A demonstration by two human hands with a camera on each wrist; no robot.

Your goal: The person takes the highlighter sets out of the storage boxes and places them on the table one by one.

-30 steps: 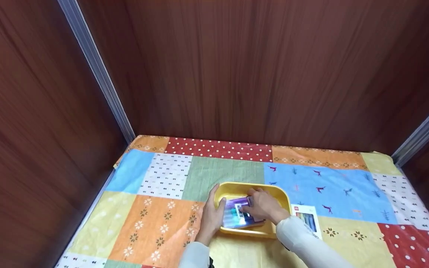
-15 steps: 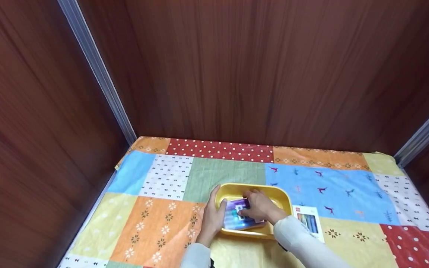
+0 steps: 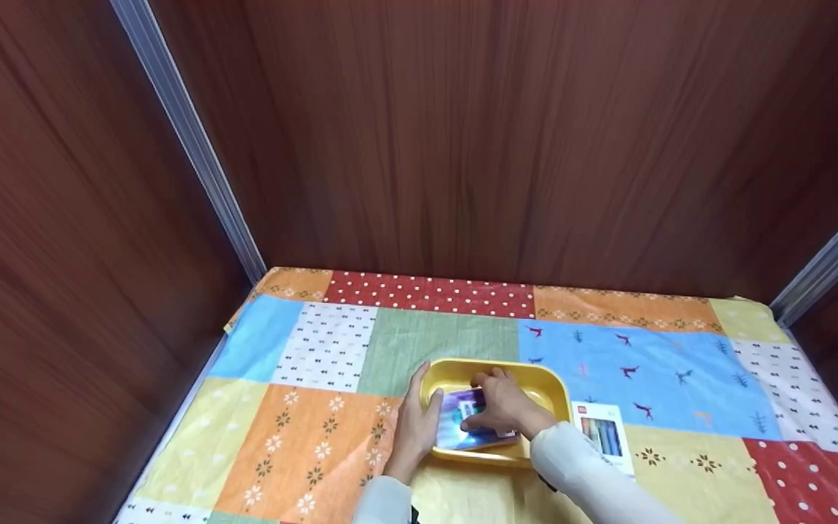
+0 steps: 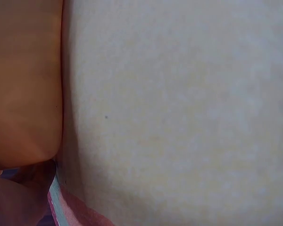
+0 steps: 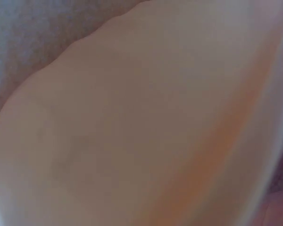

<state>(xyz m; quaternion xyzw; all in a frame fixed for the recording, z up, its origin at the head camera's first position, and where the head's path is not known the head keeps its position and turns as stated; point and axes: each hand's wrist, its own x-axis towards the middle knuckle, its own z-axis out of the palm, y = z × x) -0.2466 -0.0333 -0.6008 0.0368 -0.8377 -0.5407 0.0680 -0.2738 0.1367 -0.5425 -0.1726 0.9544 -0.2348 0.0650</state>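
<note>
- I've got the left hand (image 3: pixel 416 426) pinching the yellow tray (image 3: pixel 544 387) wall, probably for steadiness.
- Right hand (image 3: pixel 508 409) grips the marker pack (image 3: pixel 457 428) inside, likely for control.

Legible text: none; no word, brand or number resolves at this size. Marks present, head view: (1) White carton (image 3: pixel 599 435), on the table (image 3: pixel 688 397) just beside the right edge of the yellow tray (image 3: pixel 550 397): small red mark (image 3: pixel 582 409) at the carton's far left corner, lettering inside it, if any, too small; faint grey print near its far right corner, unreadable. (2) Shiny packet (image 3: pixel 453 431) in the tray, toward the tray's left edge: pale label (image 3: pixel 468 410), partly covered by the right hand (image 3: pixel 504 407), characters unreadable.
</note>
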